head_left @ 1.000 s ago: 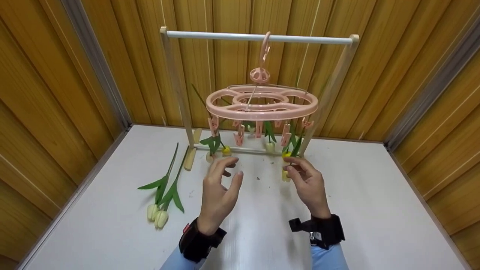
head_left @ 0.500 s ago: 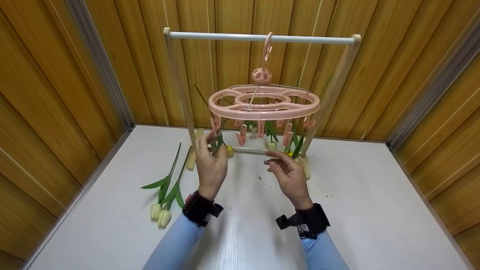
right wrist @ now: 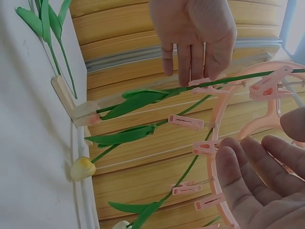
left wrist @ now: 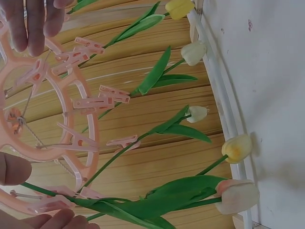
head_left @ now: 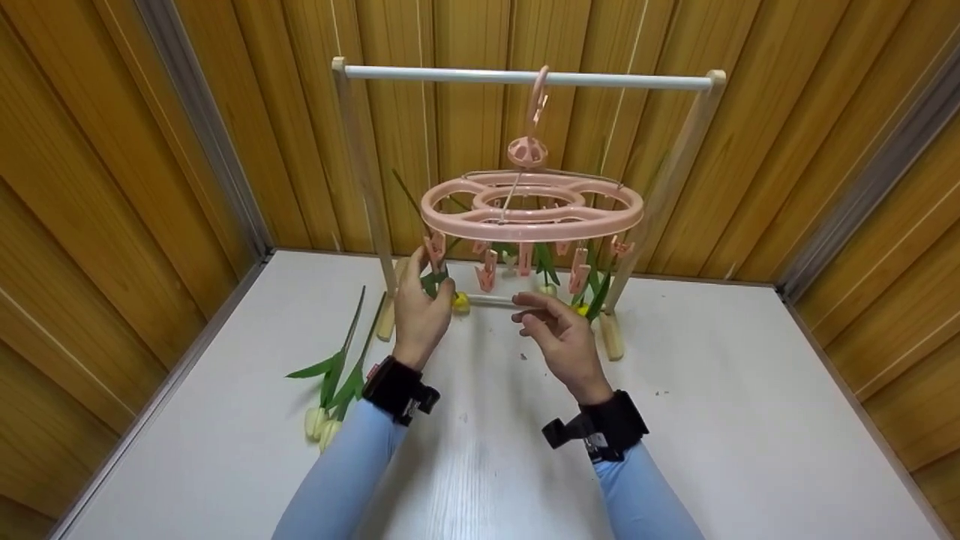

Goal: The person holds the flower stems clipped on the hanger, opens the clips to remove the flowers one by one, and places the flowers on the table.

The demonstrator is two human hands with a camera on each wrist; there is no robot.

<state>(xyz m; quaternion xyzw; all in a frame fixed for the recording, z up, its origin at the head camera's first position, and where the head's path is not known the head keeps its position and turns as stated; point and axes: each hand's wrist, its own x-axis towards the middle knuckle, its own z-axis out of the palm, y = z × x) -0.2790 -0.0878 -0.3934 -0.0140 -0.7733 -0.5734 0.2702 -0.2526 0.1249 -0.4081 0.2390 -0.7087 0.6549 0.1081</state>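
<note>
In the head view, my left hand [head_left: 422, 311] is at the left end of the pink clip hanger [head_left: 534, 229]. Its fingertips are right at a pink clothespin [head_left: 435, 252] that bears a hanging pale pink tulip [left wrist: 238, 196]. The left wrist view has the tulip's green stem and the clothespin between thumb and fingers, which stand apart. In the right wrist view, those fingers reach down almost straight. My right hand [head_left: 559, 337] hovers in front of the hanger with loosely bent fingers, nothing in them. A yellow tulip [head_left: 460, 302] hangs beside the left hand.
The hanger hooks over the white rod [head_left: 450, 73] of a wooden stand. Several more tulips hang head down from it, including a white tulip [left wrist: 194, 53]. Two cream tulips [head_left: 316, 424] lie on the white table [head_left: 750, 420] at left. Wood-patterned walls [head_left: 862, 225] enclose the table.
My left hand has moved forward and up to the left clothespin and the pale pink tulip. My right hand has moved left from the yellow tulip at the right, toward the middle.
</note>
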